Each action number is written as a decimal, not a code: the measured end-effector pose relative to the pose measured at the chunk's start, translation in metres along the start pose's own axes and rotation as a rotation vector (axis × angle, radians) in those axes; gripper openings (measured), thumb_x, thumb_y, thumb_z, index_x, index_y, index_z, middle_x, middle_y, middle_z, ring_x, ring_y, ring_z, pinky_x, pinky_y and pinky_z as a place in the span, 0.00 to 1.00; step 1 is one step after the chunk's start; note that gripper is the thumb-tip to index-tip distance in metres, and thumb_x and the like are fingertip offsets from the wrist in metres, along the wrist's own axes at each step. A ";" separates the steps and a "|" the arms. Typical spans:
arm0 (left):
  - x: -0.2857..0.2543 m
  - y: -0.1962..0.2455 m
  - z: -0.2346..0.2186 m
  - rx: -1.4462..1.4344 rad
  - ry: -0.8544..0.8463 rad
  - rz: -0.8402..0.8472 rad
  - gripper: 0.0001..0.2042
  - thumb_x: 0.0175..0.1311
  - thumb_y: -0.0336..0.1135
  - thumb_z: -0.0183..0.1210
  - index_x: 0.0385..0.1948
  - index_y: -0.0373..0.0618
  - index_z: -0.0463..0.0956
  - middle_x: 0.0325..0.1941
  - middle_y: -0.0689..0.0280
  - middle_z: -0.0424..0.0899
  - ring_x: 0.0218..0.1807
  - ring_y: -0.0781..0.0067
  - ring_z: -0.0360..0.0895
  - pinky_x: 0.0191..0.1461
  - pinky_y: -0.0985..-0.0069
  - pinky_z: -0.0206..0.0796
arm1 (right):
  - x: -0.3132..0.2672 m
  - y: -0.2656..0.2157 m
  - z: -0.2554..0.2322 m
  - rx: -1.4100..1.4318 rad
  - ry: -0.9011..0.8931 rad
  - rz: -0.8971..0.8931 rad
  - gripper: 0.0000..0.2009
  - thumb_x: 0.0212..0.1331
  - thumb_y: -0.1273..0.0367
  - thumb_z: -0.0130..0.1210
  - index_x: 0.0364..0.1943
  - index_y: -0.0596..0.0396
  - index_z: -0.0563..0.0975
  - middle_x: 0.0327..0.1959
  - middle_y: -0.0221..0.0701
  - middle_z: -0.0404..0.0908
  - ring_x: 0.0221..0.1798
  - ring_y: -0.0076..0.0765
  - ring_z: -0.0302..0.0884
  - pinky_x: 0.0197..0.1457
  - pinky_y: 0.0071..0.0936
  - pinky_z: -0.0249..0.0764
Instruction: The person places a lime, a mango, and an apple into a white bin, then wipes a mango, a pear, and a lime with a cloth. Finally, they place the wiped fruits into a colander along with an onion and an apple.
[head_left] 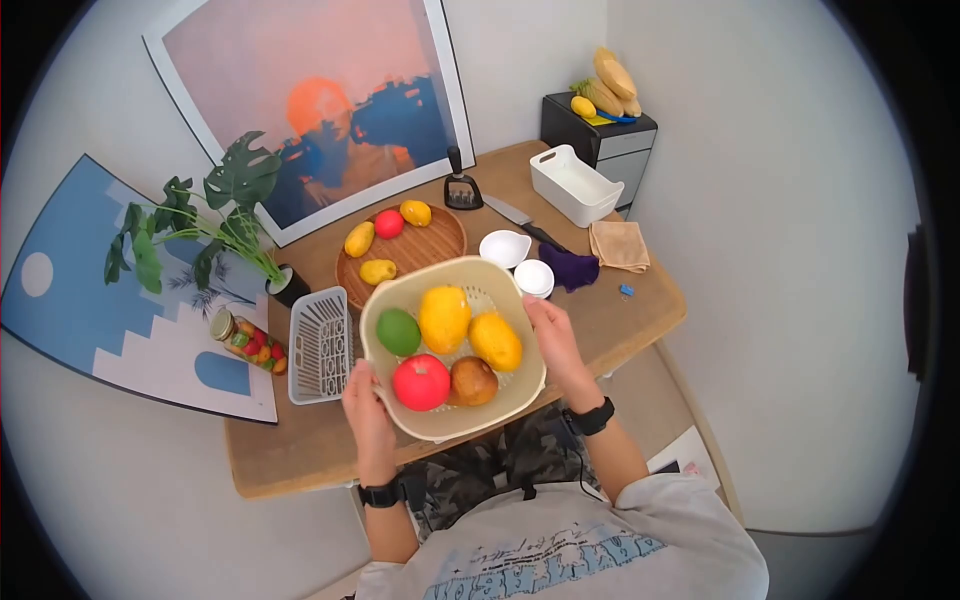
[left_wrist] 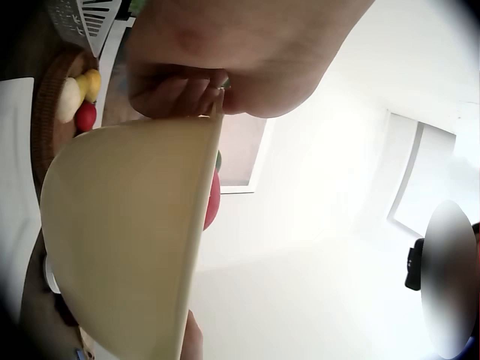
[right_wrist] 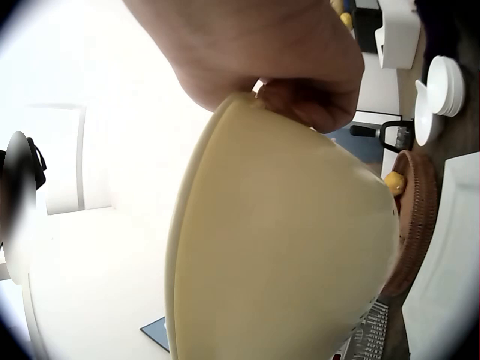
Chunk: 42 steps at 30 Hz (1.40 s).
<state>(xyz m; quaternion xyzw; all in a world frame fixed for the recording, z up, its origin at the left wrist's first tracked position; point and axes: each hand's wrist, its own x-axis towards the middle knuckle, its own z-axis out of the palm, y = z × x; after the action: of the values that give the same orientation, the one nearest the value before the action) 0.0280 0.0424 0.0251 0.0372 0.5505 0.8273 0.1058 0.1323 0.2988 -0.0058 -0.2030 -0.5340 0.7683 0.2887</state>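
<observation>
Both hands hold a cream plastic colander (head_left: 455, 428) by its opposite rims, lifted over the front of the wooden table. My left hand (head_left: 368, 415) grips the left rim, with fingers curled round the edge in the left wrist view. On the far side, my right hand (head_left: 558, 345) grips the right rim, its fingers curled at the handle in the right wrist view. Inside lie a green fruit (head_left: 398, 331), two yellow fruits, one large (head_left: 444, 319) and one beside it (head_left: 496, 341), a red fruit (head_left: 421, 382) and a brown fruit (head_left: 474, 381).
Behind the colander sits a round wooden tray (head_left: 430, 240) with several fruits. Left of it are a grey basket (head_left: 321, 350), a jar (head_left: 250, 340) and a potted plant (head_left: 287, 285). Rightward lie white bowls (head_left: 504, 248), a knife (head_left: 508, 211), a purple cloth (head_left: 570, 268) and a white bin (head_left: 575, 188).
</observation>
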 end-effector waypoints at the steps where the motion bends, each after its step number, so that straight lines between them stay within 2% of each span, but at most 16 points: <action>1: 0.008 -0.023 -0.012 0.049 -0.003 -0.024 0.14 0.82 0.39 0.53 0.30 0.46 0.74 0.30 0.75 0.75 0.31 0.85 0.70 0.35 0.81 0.63 | 0.004 0.017 -0.004 0.006 0.015 0.042 0.19 0.81 0.58 0.52 0.40 0.59 0.84 0.32 0.18 0.81 0.36 0.14 0.71 0.40 0.22 0.70; 3: 0.020 -0.069 -0.040 0.147 -0.016 -0.060 0.14 0.82 0.39 0.53 0.30 0.47 0.73 0.31 0.72 0.76 0.33 0.82 0.72 0.38 0.78 0.67 | -0.006 0.063 -0.025 -0.156 0.057 0.078 0.19 0.80 0.58 0.53 0.39 0.60 0.84 0.33 0.19 0.82 0.36 0.15 0.72 0.40 0.23 0.71; 6: 0.011 -0.085 -0.045 0.101 0.049 -0.197 0.14 0.82 0.38 0.53 0.29 0.47 0.73 0.31 0.72 0.76 0.34 0.82 0.72 0.39 0.78 0.66 | -0.001 0.067 -0.027 -0.164 0.056 0.101 0.19 0.80 0.58 0.53 0.38 0.60 0.84 0.33 0.20 0.83 0.37 0.16 0.73 0.42 0.24 0.72; 8: 0.001 -0.063 -0.034 0.141 0.031 -0.123 0.14 0.82 0.37 0.53 0.30 0.46 0.74 0.31 0.72 0.76 0.34 0.82 0.71 0.40 0.78 0.66 | -0.015 0.051 -0.021 -0.140 0.070 0.121 0.19 0.80 0.57 0.52 0.36 0.59 0.83 0.31 0.19 0.80 0.36 0.14 0.71 0.40 0.22 0.70; 12: -0.016 0.013 0.004 0.170 -0.001 0.098 0.17 0.84 0.41 0.52 0.29 0.45 0.73 0.28 0.76 0.72 0.32 0.86 0.66 0.36 0.81 0.59 | -0.019 -0.006 0.003 -0.167 0.049 -0.158 0.20 0.82 0.57 0.50 0.32 0.57 0.77 0.26 0.16 0.71 0.32 0.11 0.63 0.34 0.18 0.63; 15: -0.008 0.010 0.003 0.193 -0.008 0.090 0.18 0.84 0.42 0.51 0.28 0.45 0.71 0.27 0.77 0.69 0.32 0.88 0.62 0.35 0.83 0.55 | -0.013 -0.005 0.010 -0.148 0.079 -0.180 0.21 0.81 0.57 0.51 0.31 0.58 0.76 0.26 0.16 0.71 0.32 0.14 0.64 0.35 0.22 0.64; 17: 0.001 -0.012 -0.013 0.279 -0.022 -0.031 0.18 0.83 0.41 0.51 0.28 0.44 0.71 0.28 0.76 0.70 0.33 0.86 0.64 0.37 0.82 0.57 | 0.000 0.042 -0.012 -0.255 0.075 -0.076 0.21 0.81 0.58 0.51 0.30 0.59 0.77 0.26 0.17 0.72 0.32 0.16 0.65 0.36 0.24 0.66; 18: 0.005 -0.038 -0.026 0.326 -0.005 0.006 0.17 0.83 0.40 0.51 0.29 0.43 0.73 0.29 0.75 0.72 0.34 0.84 0.66 0.39 0.80 0.59 | 0.003 0.061 -0.020 -0.305 0.075 -0.033 0.21 0.80 0.58 0.51 0.30 0.60 0.77 0.26 0.17 0.72 0.32 0.16 0.65 0.36 0.25 0.67; 21: 0.001 -0.054 -0.026 0.360 0.064 -0.088 0.17 0.83 0.40 0.51 0.31 0.41 0.75 0.30 0.73 0.74 0.37 0.83 0.67 0.42 0.79 0.61 | -0.011 0.060 -0.012 -0.279 0.155 0.118 0.21 0.79 0.59 0.52 0.31 0.62 0.79 0.26 0.19 0.74 0.33 0.18 0.68 0.38 0.27 0.69; 22: 0.002 -0.049 -0.027 0.374 0.033 -0.035 0.17 0.83 0.40 0.51 0.31 0.41 0.76 0.30 0.74 0.74 0.37 0.84 0.67 0.41 0.79 0.61 | -0.011 0.056 -0.013 -0.250 0.113 0.065 0.20 0.80 0.58 0.51 0.36 0.62 0.82 0.28 0.20 0.78 0.34 0.17 0.70 0.39 0.24 0.70; 28: 0.001 0.036 0.017 0.254 -0.070 0.216 0.17 0.85 0.41 0.49 0.33 0.41 0.76 0.30 0.76 0.73 0.35 0.86 0.65 0.40 0.81 0.60 | -0.007 -0.025 0.011 -0.124 -0.006 -0.125 0.20 0.81 0.57 0.51 0.36 0.61 0.80 0.28 0.18 0.76 0.33 0.14 0.68 0.38 0.21 0.68; 30: 0.010 0.020 0.005 0.306 -0.078 0.193 0.17 0.85 0.41 0.50 0.33 0.41 0.75 0.29 0.76 0.73 0.35 0.85 0.65 0.40 0.81 0.60 | 0.003 -0.021 0.008 -0.147 -0.008 -0.126 0.20 0.81 0.58 0.51 0.36 0.61 0.80 0.27 0.19 0.76 0.34 0.14 0.68 0.38 0.22 0.68; 34: 0.021 -0.073 -0.043 0.336 -0.008 -0.002 0.17 0.83 0.40 0.51 0.32 0.41 0.75 0.29 0.76 0.72 0.35 0.85 0.65 0.40 0.80 0.60 | -0.001 0.080 -0.025 -0.250 0.081 0.007 0.19 0.81 0.59 0.51 0.34 0.61 0.79 0.27 0.20 0.76 0.34 0.15 0.68 0.39 0.23 0.69; 35: 0.024 -0.075 -0.041 0.357 0.003 -0.038 0.17 0.83 0.40 0.52 0.32 0.40 0.75 0.29 0.76 0.72 0.35 0.85 0.65 0.40 0.79 0.61 | 0.001 0.082 -0.023 -0.281 0.104 0.028 0.19 0.81 0.59 0.51 0.34 0.61 0.78 0.27 0.20 0.76 0.34 0.16 0.68 0.39 0.24 0.70; 39: 0.011 -0.019 -0.006 0.324 0.018 0.080 0.16 0.83 0.40 0.52 0.31 0.40 0.74 0.29 0.75 0.72 0.35 0.84 0.66 0.41 0.78 0.61 | 0.000 0.043 -0.011 -0.238 0.055 -0.073 0.19 0.81 0.59 0.51 0.33 0.59 0.79 0.26 0.19 0.75 0.33 0.15 0.67 0.38 0.23 0.69; 42: 0.010 0.022 0.002 0.288 -0.053 0.211 0.17 0.83 0.40 0.51 0.31 0.40 0.73 0.29 0.75 0.71 0.35 0.85 0.65 0.41 0.78 0.61 | -0.009 -0.027 0.015 -0.136 0.016 -0.140 0.19 0.82 0.59 0.50 0.33 0.58 0.78 0.26 0.19 0.74 0.33 0.14 0.66 0.36 0.22 0.67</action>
<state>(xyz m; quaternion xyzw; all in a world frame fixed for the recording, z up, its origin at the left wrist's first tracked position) 0.0153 0.0385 0.0461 0.1313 0.6533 0.7452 0.0263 0.1359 0.2893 0.0250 -0.1902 -0.5955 0.7066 0.3315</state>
